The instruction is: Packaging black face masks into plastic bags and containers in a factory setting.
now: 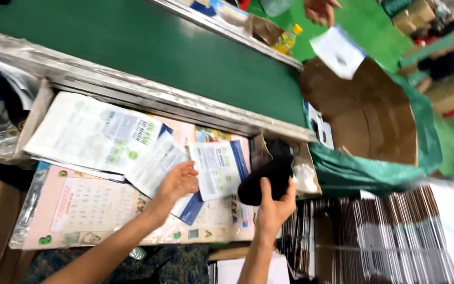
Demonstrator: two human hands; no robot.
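The left hand point(178, 181) lies flat on a loose spread of printed leaflets point(132, 144), its fingers nearly straight and pressed on the sheets rather than closed round any one of them. The right hand point(274, 206) holds a soft black bundle point(269, 179), probably cloth, with the thumb up its front and the other fingers curled behind. The bundle sits at about 3 o'clock from the left hand, just above a small open brown carton point(303, 163) at the edge of the green conveyor belt point(174, 52).

In my judgement the leaflets are the weak spot: they overlap loosely on a clear plastic-covered sheet point(80, 210), so a sideways push of the palm could fan them out or slide several off together. The bundle is limp and held by one end only, so it could sag or catch on the carton's flap.

At 12 o'clock another person's hand point(319, 10) hangs over a white packet point(337, 50) above a large cardboard box point(369, 115); whether it touches the packet is unclear. Motion blurs that corner. The right hand's fingertips are hidden behind the bundle, and the carton's inside cannot be seen.
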